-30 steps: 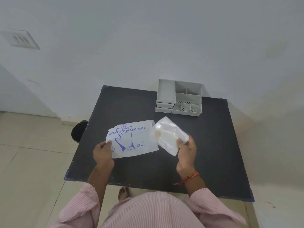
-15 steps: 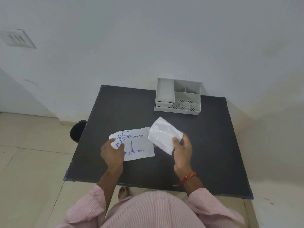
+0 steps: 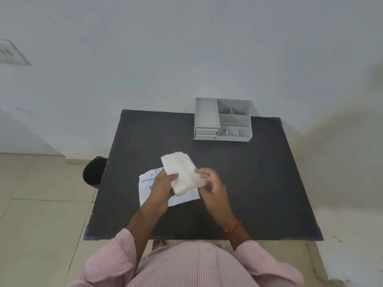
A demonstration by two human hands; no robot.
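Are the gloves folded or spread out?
Folded: the gloves form one compact wad, gripped by the left hand and right hand.

a black table (image 3: 259, 183) fills the middle of the frame. a grey organiser (image 3: 222, 121) with open compartments and two small drawers stands at its far edge, against the pale wall (image 3: 186, 48). at centre left a black bin (image 3: 93, 172) sits on the beige tiled floor (image 3: 41, 224), just beside the table. a wall plate (image 3: 10, 52) shows at upper left.
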